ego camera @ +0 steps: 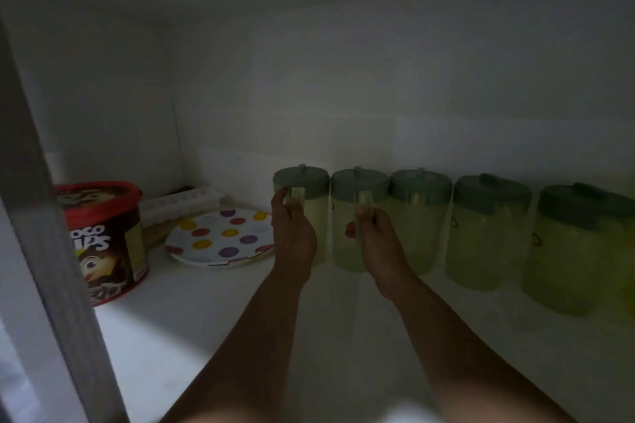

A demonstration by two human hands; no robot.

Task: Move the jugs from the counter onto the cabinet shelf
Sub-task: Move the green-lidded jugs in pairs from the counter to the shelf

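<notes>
Several translucent jugs with green lids stand in a row along the back of the white cabinet shelf (192, 326). My left hand (293, 237) grips the handle of the leftmost jug (302, 182). My right hand (376, 244) grips the handle of the second jug (359, 185). Both jugs rest upright on the shelf, side by side and touching. More jugs stand to the right: a third jug (421, 203), a fourth jug (488, 230) and a fifth jug (577, 251). The light is dim.
A polka-dot plate (220, 237) lies left of the jugs. A red cereal tub (106, 240) stands at the far left, with a white tray (182, 203) behind the plate. The cabinet's frame (44, 251) runs down the left side.
</notes>
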